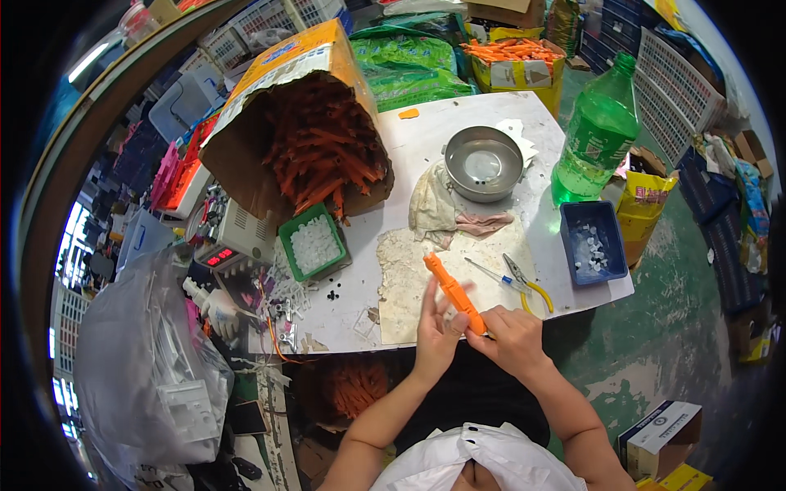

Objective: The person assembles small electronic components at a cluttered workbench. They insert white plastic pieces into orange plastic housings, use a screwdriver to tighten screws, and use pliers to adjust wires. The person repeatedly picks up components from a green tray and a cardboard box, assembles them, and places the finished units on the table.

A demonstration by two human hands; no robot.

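A long orange plastic part (453,290) with a small pale tip is held tilted above the near edge of the table. My right hand (511,337) grips its lower end between thumb and fingers. From the other side my left hand (436,334) holds it, thumb against the part, its fingers slightly smeared by motion. Beneath lies a worn, stained board (401,282). Just right of the part are a screwdriver (491,270) and pliers with yellow handles (532,288). Crumpled cloths (434,204) lie beyond it, next to a round metal bowl (483,164) holding a few small dark bits.
A tipped carton (233,102) of orange parts stands at the far left. Nearby are a green tray (337,266) of white pieces and a device with a red display (246,233). On the right stand a green bottle (598,127) and a blue bin (602,277) with small white pieces.
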